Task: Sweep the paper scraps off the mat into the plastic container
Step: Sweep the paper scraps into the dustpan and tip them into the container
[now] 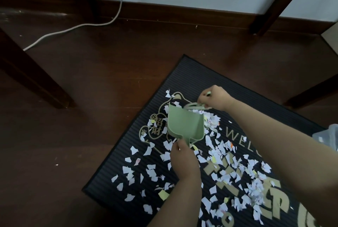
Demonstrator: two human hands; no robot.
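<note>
Most scraps (pixel 225 170) lie loose across the mat (pixel 210 75), so by my reckoning the sweeping is at an early stage. The left hand (pixel 183 161) clenches the handle of the green dustpan (pixel 184 126), tilted with its mouth toward the far pile. The right hand (pixel 214 97), wrist bent down, grips a small brush (pixel 194 106) at the pan's lip. Next: draw scraps in, then carry them right to the container (pixel 329 135), barely in view at the mat's edge.
</note>
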